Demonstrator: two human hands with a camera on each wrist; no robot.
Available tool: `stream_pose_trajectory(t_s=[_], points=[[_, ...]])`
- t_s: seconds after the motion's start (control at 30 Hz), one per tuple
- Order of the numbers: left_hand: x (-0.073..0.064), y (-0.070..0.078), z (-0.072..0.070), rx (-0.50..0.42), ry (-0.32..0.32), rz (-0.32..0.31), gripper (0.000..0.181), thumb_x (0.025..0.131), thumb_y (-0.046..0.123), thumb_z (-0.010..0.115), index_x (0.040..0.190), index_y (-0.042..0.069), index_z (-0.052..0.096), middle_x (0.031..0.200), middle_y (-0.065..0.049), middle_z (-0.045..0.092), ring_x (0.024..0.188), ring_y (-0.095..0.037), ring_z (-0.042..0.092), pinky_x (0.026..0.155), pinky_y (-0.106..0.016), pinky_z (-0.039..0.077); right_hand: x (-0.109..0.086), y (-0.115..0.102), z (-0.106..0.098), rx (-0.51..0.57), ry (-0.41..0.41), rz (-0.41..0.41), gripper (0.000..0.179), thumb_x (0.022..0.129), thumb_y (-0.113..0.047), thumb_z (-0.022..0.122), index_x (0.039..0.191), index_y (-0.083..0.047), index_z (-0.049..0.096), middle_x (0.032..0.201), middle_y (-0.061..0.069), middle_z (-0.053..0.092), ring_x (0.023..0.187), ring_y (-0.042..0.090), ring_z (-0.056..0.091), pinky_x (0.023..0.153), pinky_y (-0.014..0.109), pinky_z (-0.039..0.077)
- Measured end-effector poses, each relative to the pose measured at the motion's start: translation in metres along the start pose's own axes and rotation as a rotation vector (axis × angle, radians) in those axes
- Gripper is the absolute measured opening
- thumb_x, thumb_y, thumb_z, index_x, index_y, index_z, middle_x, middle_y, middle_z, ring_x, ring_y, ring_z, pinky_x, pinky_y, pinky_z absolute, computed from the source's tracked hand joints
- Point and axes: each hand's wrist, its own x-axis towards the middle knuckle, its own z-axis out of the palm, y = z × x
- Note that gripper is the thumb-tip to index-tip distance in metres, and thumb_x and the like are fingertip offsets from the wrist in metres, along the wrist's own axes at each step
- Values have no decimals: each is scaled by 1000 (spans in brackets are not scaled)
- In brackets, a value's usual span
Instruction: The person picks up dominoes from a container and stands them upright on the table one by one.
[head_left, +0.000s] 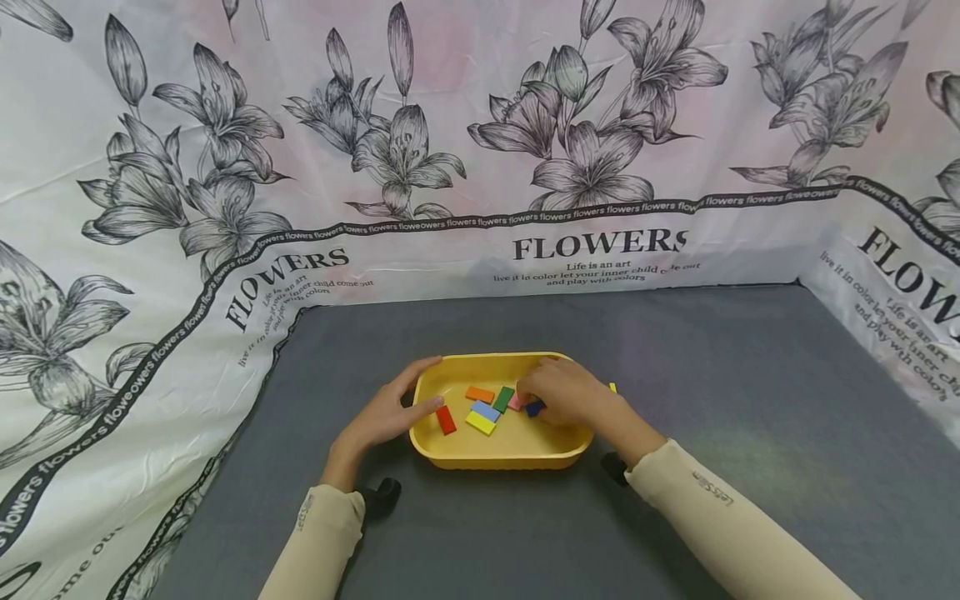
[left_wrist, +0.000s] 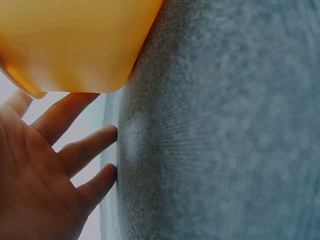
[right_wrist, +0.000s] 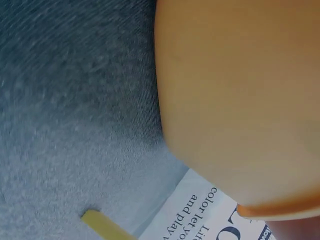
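Note:
A yellow plastic tray (head_left: 495,461) stands on the table with several small coloured blocks in it. My left hand (head_left: 386,412) is at the tray's left end, thumb over the rim near a red block (head_left: 446,420). In the left wrist view its fingers (left_wrist: 87,150) spread outside the tray, two tips at the table surface. My right hand (head_left: 566,392) reaches down inside the tray's right part, next to a dark blue block (head_left: 535,408) and a pink block (head_left: 514,402). Its fingertips are hidden, and I cannot tell whether they pinch a block.
Orange (head_left: 480,395), green (head_left: 503,400), light blue (head_left: 486,411) and yellow (head_left: 481,423) blocks lie mid-tray. Outside it, a yellow piece (right_wrist: 107,226) lies on the grey tabletop (head_left: 735,400), mostly hidden behind my right arm in the head view. A flower-printed cloth (head_left: 435,267) borders the table.

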Motion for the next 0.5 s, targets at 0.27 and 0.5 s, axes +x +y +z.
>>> stream_pose_trajectory(t_s=[0.27,0.5], points=[[1,0,1,-1,-4,-1,66,96,44,66,154,45,34,161,0,40,141,-32,47,115,-60,41,0,-2,0,20,-26,35,24,82,-5,78,101,-19,79,96,-6,75,90,17,63,91,39,55],[1,0,1,-2,-2,-8,66,96,45,66,154,44,34,162,0,39,142,-33,46,116,-62,39,-1,-3,-1,22,-24,50,23,85,-7,77,103,-21,81,97,-7,77,84,14,62,90,37,56]])
